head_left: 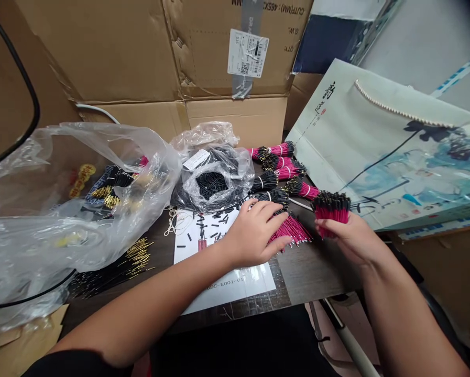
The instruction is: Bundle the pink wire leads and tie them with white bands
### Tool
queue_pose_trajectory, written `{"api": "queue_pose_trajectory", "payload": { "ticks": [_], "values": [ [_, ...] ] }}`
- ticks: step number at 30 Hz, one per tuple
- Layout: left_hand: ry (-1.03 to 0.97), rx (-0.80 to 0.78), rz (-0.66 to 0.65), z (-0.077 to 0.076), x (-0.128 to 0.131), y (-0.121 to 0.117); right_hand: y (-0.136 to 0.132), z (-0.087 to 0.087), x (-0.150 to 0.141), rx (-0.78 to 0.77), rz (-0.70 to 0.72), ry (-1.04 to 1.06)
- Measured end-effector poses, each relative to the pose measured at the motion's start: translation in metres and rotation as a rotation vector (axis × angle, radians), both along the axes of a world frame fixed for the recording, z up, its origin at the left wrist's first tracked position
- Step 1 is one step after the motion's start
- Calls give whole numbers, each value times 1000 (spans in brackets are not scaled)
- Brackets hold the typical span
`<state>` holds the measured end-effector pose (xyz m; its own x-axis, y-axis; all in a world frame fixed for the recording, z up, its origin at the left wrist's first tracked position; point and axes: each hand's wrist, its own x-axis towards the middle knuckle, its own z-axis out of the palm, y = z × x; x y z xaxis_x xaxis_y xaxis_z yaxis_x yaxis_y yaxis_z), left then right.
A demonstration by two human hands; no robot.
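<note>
Left forearm [160, 296] aslant, hand [256, 235] palm-down

Your left hand [258, 233] hides part of the loose pink wires [293, 229] beneath it. Right of your right hand [347, 230], the pale green paper bag [395, 152] is cut off by the frame edge.

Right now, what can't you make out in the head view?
Head view, all four:
Printed sheet, middle: covered by left hand and forearm.
Held wire bundle, part: behind right hand.
Carton label, fine print: too small.
Clear plastic bag, full contents: folds, glare.
</note>
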<state>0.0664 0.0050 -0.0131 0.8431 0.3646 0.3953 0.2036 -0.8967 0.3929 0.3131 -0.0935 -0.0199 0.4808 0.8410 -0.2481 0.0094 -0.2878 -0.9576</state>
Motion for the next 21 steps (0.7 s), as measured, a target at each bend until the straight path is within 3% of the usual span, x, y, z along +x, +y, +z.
{"api": "queue_pose_trajectory", "payload": {
  "ticks": [4, 8, 11, 13, 17, 21],
  "values": [
    [-197, -389, 81, 13, 0, -9, -1, 18, -21, 81, 35, 91],
    [-302, -840, 103, 24, 2, -28, 8, 32, -66, 175, 83, 142],
    [-464, -1155, 16, 32, 1, -39, 17, 39, -109, 137, 135, -92],
    [-560, -1300, 75, 36, -3, -43, 22, 42, -135, 233, 166, -225],
    [-742, -1428, 274, 32, -17, -46, 28, 42, -165, 328, 325, -420],
    [-906, -1358, 254, 21, -27, -49, 29, 35, -173, 401, 439, -603]
  ]
}}
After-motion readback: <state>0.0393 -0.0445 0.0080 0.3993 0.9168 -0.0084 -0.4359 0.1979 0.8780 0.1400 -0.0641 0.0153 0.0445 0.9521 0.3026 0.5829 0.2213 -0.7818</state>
